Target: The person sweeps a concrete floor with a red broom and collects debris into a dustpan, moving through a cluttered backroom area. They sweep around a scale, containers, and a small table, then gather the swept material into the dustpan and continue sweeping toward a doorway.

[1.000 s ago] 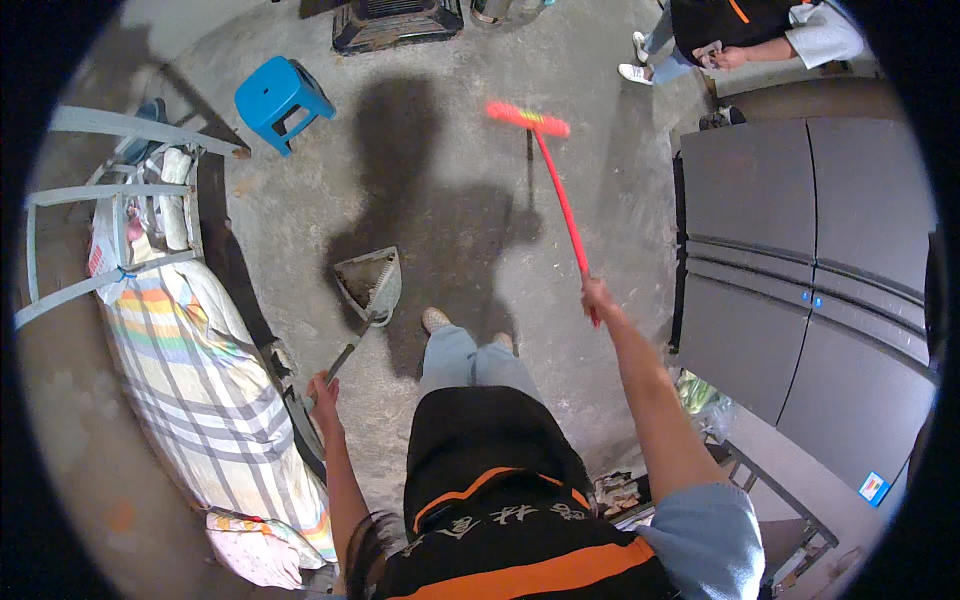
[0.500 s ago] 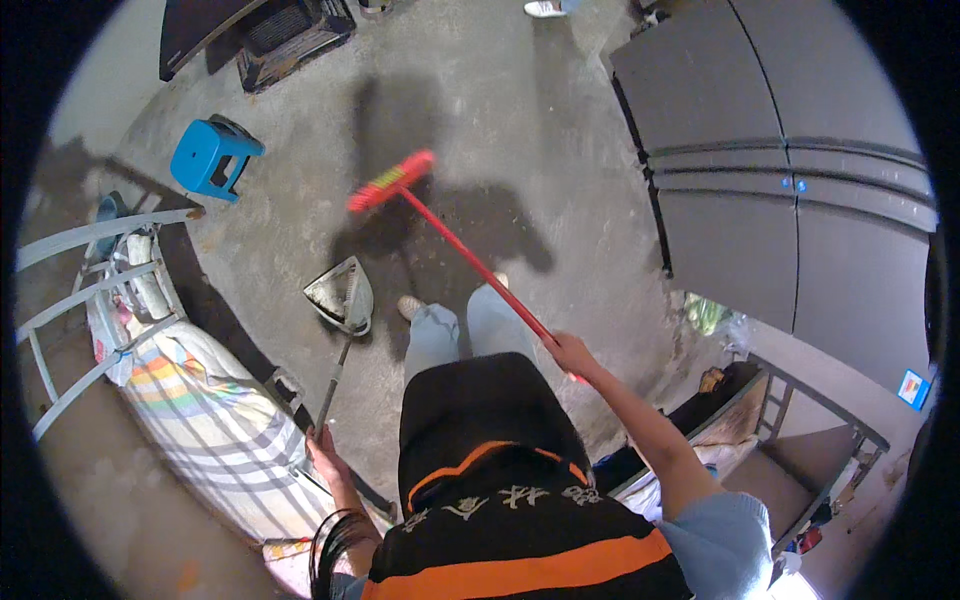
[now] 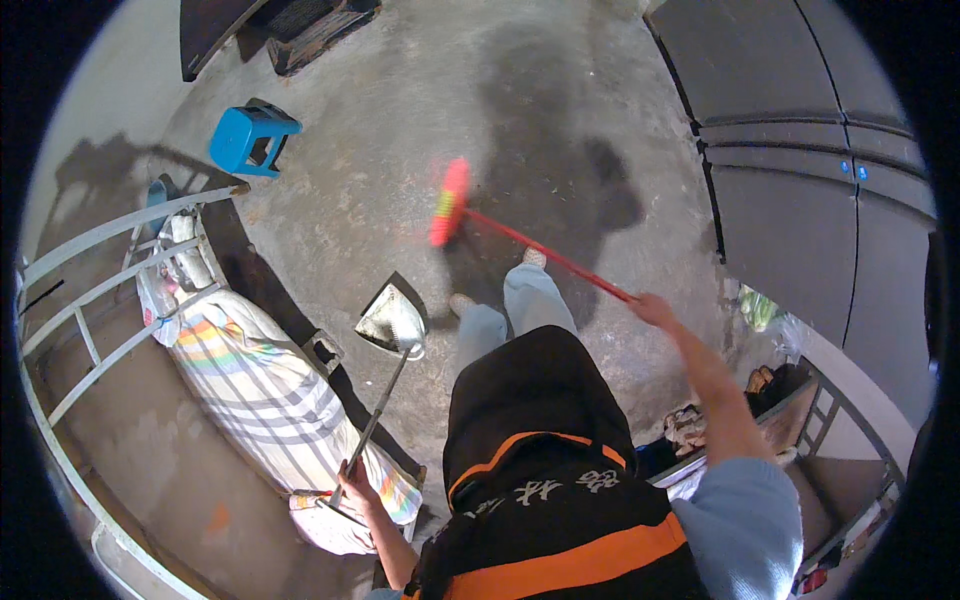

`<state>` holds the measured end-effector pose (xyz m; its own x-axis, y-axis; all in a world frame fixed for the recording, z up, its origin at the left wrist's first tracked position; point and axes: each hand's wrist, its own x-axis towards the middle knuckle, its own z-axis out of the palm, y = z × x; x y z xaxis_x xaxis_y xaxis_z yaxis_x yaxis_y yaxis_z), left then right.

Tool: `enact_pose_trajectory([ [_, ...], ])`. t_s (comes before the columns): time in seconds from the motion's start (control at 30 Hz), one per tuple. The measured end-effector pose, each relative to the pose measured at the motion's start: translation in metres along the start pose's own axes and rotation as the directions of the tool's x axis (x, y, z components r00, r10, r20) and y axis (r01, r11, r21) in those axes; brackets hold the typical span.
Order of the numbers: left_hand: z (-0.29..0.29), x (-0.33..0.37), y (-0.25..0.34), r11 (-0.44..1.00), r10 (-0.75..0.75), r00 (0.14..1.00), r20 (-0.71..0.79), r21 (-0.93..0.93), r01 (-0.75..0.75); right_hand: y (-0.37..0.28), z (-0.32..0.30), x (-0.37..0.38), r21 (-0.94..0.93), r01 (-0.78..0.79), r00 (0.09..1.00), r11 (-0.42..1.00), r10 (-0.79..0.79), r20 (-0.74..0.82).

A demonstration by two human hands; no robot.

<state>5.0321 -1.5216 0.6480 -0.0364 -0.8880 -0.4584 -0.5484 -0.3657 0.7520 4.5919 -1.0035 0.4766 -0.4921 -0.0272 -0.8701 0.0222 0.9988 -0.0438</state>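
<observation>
My right hand (image 3: 652, 310) is closed round the upper end of a broom's red handle (image 3: 545, 252). The red broom head (image 3: 450, 203), smeared by motion, is over the concrete floor ahead of my feet. With my left hand (image 3: 357, 487) I grip the long grey handle (image 3: 380, 405) of a dustpan. The pale dustpan (image 3: 405, 325) rests on the floor left of my feet, its mouth facing away from me. Some light debris appears inside it, too small to name. A gap of bare floor lies between broom head and dustpan.
At the left stands a metal bed frame (image 3: 85, 335) with plaid bedding (image 3: 260, 385). Beyond it is a blue plastic stool (image 3: 235, 140). Large grey cabinet doors (image 3: 780, 220) line the right, with leafy greens (image 3: 760, 308) below. Another bed frame (image 3: 868, 445) is at lower right.
The broom head has come nearer and a little right, turning from a slant to almost upright in view. My view has shifted; the other person's shoe at the far edge is gone from sight.
</observation>
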Motion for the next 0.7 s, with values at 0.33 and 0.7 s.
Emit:
enact_pose_trajectory([
  [0.33, 0.078, 0.012, 0.037, 0.994, -0.029, 0.992, 0.119, -0.103, 0.042, 0.109, -0.088, -0.057, 0.338, -0.126, 0.981, 0.933, 0.167, -0.095],
  [0.7, 0.204, 0.039, 0.145, 0.996, 0.031, 0.862, 0.506, -0.086, 0.014, -0.016, 0.07, -0.025, 0.626, -0.224, 0.953, 0.747, 0.303, -0.021],
])
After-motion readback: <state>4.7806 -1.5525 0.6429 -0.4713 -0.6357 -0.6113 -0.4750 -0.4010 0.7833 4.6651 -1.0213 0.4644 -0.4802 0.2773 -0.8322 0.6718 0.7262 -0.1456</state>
